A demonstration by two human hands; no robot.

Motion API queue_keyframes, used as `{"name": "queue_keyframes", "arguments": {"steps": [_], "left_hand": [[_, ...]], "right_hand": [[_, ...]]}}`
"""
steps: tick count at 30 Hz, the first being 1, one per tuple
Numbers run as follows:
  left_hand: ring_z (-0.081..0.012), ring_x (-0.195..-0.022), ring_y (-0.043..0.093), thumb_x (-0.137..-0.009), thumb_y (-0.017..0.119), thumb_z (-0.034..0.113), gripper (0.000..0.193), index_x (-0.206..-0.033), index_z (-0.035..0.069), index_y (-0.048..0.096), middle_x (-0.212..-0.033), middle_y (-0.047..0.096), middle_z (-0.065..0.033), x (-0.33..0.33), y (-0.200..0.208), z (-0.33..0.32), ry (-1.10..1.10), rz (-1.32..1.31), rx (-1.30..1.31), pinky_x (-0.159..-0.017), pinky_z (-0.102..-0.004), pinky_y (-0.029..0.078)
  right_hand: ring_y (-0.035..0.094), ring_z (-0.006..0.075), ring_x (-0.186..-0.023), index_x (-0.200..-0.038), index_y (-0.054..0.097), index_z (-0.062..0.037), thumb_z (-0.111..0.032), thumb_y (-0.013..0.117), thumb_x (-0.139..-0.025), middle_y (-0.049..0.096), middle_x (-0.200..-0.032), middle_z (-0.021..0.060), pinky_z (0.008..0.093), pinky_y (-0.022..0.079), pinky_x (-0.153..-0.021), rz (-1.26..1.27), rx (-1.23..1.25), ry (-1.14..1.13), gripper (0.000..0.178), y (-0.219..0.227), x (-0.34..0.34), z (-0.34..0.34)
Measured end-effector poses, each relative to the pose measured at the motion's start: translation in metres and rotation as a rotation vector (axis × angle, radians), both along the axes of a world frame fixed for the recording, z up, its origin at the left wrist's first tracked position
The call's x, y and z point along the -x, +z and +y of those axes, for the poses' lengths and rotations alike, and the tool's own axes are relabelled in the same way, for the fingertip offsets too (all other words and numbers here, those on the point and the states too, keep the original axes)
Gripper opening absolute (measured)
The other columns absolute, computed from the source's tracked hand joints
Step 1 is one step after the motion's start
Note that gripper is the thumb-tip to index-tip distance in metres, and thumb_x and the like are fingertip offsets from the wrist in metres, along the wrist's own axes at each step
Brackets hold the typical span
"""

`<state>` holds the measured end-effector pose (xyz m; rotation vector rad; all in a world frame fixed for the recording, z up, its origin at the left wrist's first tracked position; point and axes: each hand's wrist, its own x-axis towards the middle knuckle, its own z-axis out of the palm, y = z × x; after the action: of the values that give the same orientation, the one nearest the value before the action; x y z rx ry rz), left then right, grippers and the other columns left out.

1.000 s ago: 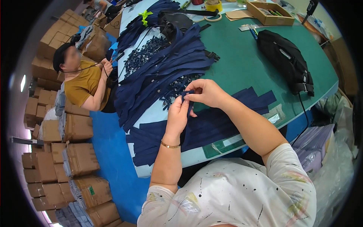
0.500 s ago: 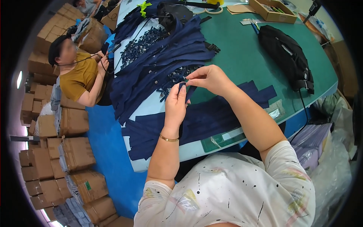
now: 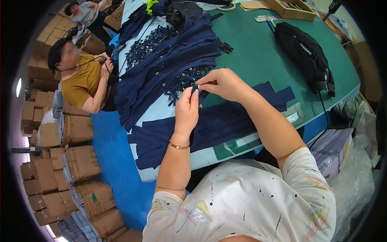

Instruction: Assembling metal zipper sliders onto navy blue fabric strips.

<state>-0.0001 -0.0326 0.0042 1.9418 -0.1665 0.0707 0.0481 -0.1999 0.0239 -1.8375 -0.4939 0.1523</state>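
My left hand is closed, thumb uppermost, on the end of a narrow navy fabric strip that looks like zipper tape. Close against it, my right hand pinches a tiny pale piece, possibly a zipper slider, at the tip of that strip. Most of the held strip is hidden by the fingers. Just beyond my hands lies a heap of small dark parts with metallic glints. Beneath my forearms a flat stack of navy strips spreads over the table, and a larger bundle of navy strips covers its left side.
Another heap of small parts lies beyond the bundle. A black bag and a cardboard tray rest on the green tabletop, near a loose black buckle. At left a person handles a cord; cartons are stacked behind.
My view has shifted slightly. The pale piece at my right fingertips shows more clearly, both hands staying together. In the background, a person in grey now shows more fully.
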Motion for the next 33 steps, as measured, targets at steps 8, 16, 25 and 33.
{"name": "queue_keyframes", "arguments": {"steps": [8, 16, 25, 33], "left_hand": [[-0.011, -0.067, 0.056, -0.096, 0.048, 0.017, 0.018, -0.095, 0.0, 0.056, -0.078, 0.059, -0.0051, -0.002, -0.003, -0.002, 0.089, -0.033, 0.09, -0.06, -0.0223, 0.045], [-0.0081, -0.072, 0.053, -0.091, 0.058, 0.011, 0.01, -0.091, 0.0, 0.059, -0.083, 0.058, -0.0013, -0.004, -0.004, 0.006, 0.11, -0.034, 0.353, -0.068, -0.0197, 0.042], [-0.0087, -0.077, 0.053, -0.088, 0.056, 0.0, 0.035, -0.121, 0.001, 0.046, -0.094, 0.056, -0.0044, -0.005, 0.013, 0.007, 0.063, 0.004, 0.695, -0.071, -0.0199, 0.044], [-0.0095, -0.08, 0.052, -0.089, 0.053, 0.0, 0.026, -0.115, -0.001, 0.054, -0.095, 0.056, -0.0049, -0.006, 0.011, 0.016, 0.029, 0.087, 0.72, -0.073, -0.0217, 0.044]], "right_hand": [[0.062, 0.0149, -0.077, -0.108, 0.065, -0.0025, -0.009, 0.068, -0.081, 0.066, -0.087, 0.0082, 0.0263, 0.049, -0.07, -0.159, -0.066, -0.024, 0.028, -0.013, -0.001, 0.005], [0.059, 0.012, -0.073, -0.102, 0.06, 0.0024, -0.019, 0.072, -0.079, 0.063, -0.08, 0.0064, 0.0243, 0.048, -0.065, 0.118, 0.089, -0.118, 0.033, -0.018, -0.003, 0.006], [0.054, 0.006, -0.066, -0.085, 0.062, -0.0029, -0.013, 0.072, -0.079, 0.061, -0.075, -0.0003, 0.0194, 0.044, -0.059, 0.491, -0.601, -0.036, 0.016, -0.017, 0.006, 0.026], [0.055, 0.0062, -0.066, -0.083, 0.065, -0.002, -0.013, 0.071, -0.08, 0.063, -0.077, 0.0014, 0.0194, 0.044, -0.059, 0.414, -0.52, -0.051, 0.013, -0.002, 0.016, 0.028]]}}
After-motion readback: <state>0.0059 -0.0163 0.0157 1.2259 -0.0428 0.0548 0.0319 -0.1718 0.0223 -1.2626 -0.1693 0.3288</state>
